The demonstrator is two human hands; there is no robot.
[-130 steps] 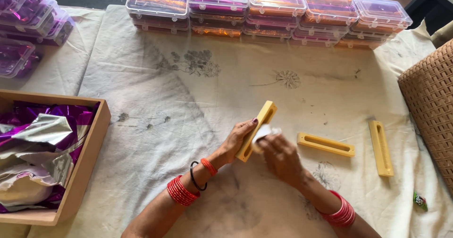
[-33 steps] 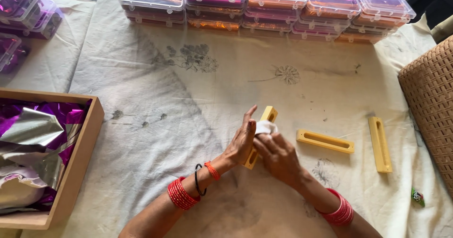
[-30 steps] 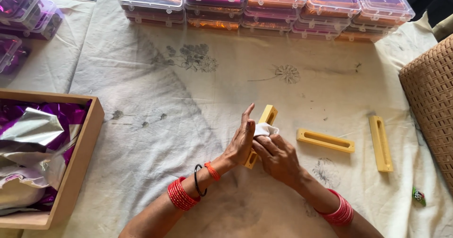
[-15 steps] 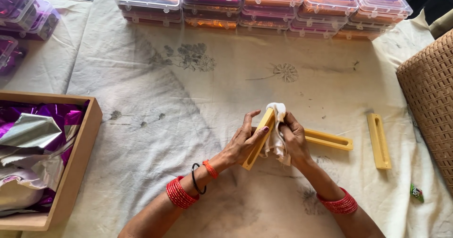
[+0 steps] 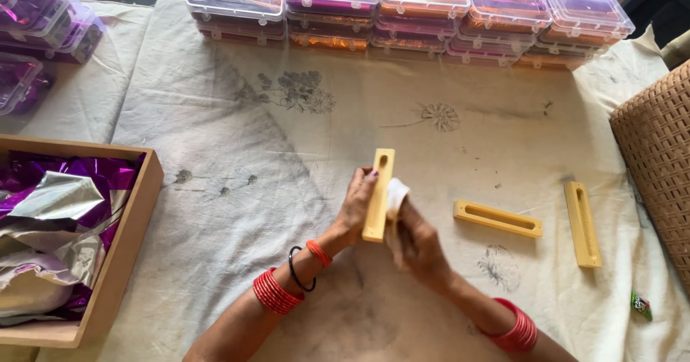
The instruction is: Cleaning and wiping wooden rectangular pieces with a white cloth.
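Three yellow slotted moulds (image 5: 378,193), one cloth (image 5: 396,192).

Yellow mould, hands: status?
Left hand grips yellow mould upright. Right hand presses white cloth against it. Two more moulds lie apart on the sheet.

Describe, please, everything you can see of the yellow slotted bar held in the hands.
The yellow bar is a long, flat, rectangular block that looks like moulded plastic or painted wood, with a slot cut along it; only the slot's rounded upper end shows. It is held nearly upright above the cloth-covered table, tilted slightly. The left hand grips its left edge, fingertips curling over the front. The right hand presses a small white cloth against its right side. Its lower end sits between both hands.
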